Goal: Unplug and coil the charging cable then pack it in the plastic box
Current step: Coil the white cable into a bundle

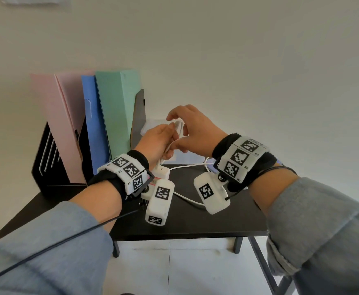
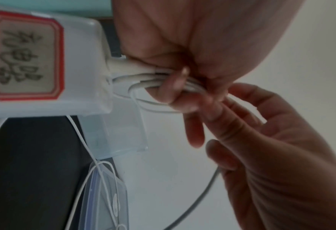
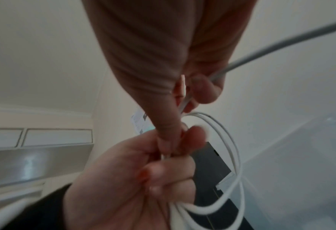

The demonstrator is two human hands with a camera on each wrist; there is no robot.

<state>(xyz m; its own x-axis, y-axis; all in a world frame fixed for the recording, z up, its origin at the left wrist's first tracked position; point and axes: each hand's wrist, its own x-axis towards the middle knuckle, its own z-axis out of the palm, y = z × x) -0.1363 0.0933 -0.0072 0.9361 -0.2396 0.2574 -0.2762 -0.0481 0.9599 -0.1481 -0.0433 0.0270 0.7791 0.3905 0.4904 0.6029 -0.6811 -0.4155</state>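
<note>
Both hands are raised together over the back of the black table (image 1: 195, 220). My left hand (image 1: 161, 139) grips a small bundle of white charging cable (image 1: 179, 126) loops in its curled fingers. The coil (image 3: 232, 147) bulges out of that fist (image 3: 135, 179) in the right wrist view. My right hand (image 1: 195, 128) pinches a strand of the cable (image 3: 216, 76) just above the bundle. The rest of the cable (image 1: 187, 167) trails down across the table. A clear plastic box (image 1: 152, 123) stands behind the hands, against the wall.
A white charger block (image 2: 80, 62) with a red-bordered label lies under my left wrist. The box's clear lid (image 2: 108, 194) lies flat on the table. Pink (image 1: 52, 124), blue (image 1: 93, 124) and green (image 1: 119, 109) folders stand in a black rack (image 1: 46, 167) at the left.
</note>
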